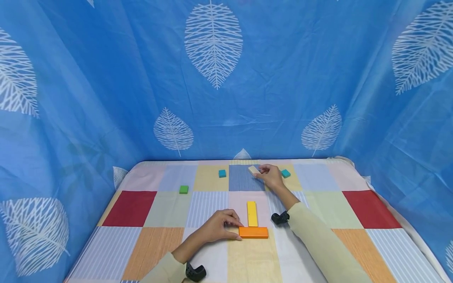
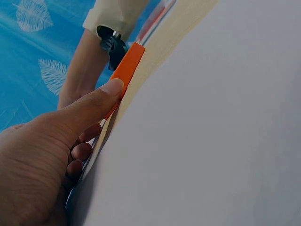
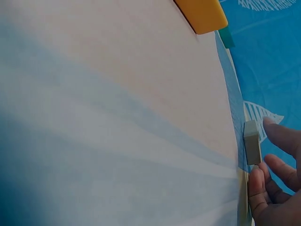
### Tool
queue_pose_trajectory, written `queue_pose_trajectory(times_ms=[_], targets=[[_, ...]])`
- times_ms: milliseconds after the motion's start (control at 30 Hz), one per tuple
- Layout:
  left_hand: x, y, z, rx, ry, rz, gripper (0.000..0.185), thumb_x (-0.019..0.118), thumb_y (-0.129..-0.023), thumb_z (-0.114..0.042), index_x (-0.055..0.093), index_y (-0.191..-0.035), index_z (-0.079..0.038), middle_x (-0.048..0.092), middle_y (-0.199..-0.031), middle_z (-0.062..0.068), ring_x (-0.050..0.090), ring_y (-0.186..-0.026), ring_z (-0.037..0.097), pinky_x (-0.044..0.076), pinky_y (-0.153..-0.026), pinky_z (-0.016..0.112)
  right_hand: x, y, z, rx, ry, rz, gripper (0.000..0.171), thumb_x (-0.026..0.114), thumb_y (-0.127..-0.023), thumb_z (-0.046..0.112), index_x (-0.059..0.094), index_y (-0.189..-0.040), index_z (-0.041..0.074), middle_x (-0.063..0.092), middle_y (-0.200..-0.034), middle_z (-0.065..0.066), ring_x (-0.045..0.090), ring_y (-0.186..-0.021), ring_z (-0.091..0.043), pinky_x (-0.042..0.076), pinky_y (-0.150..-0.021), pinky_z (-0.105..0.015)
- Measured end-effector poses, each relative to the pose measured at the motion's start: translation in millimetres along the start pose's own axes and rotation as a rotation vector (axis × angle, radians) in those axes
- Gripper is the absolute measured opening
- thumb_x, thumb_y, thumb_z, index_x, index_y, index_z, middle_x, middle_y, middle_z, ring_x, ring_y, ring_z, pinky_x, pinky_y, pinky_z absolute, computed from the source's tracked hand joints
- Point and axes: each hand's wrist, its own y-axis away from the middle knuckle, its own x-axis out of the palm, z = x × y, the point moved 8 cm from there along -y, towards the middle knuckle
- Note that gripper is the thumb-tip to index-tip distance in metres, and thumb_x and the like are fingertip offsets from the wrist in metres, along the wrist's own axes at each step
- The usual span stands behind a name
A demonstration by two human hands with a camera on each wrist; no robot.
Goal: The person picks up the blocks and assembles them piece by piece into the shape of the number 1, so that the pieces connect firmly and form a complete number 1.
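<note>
In the head view my left hand point(image 1: 221, 227) pinches the left end of an orange block point(image 1: 253, 232) lying crosswise on the cloth, thumb along its near side. A yellow block point(image 1: 252, 214) lies lengthwise, its near end against the orange one, forming a T. Farther back, the curled fingers and thumb of my right hand point(image 1: 271, 177) hold the right end of a small cream block point(image 1: 253, 170). The right wrist view shows this cream block point(image 3: 252, 142) between the fingertips. From the left wrist, the thumb presses flat on the orange block point(image 2: 129, 68).
A teal block point(image 1: 285, 173) lies just right of my right hand. Farther left are a blue block point(image 1: 221, 173) and a green block point(image 1: 183, 189). A patchwork cloth point(image 1: 170, 208) covers the table, and a blue leaf-print curtain point(image 1: 262, 118) hangs at the back and both sides.
</note>
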Motion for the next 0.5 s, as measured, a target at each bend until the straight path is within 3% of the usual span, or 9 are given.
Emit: queue_pose_trajectory(times_ms=[500], targets=[[0.7, -0.3, 4.5, -0.004, 0.009, -0.005, 0.026, 0.09, -0.077, -0.023, 0.081, -0.1, -0.013, 0.068, -0.095, -0.004, 0.06, -0.085, 0.012, 0.052, -0.078, 0.024, 4.2, -1.8, 2.6, -0.014, 0.104, 0.026, 0.034, 0.084, -0.084, 0.011, 0.072, -0.112, -0.003, 0.068, -0.096, -0.013, 0.059, -0.084, -0.023, 0.049, -0.075, -0.035]])
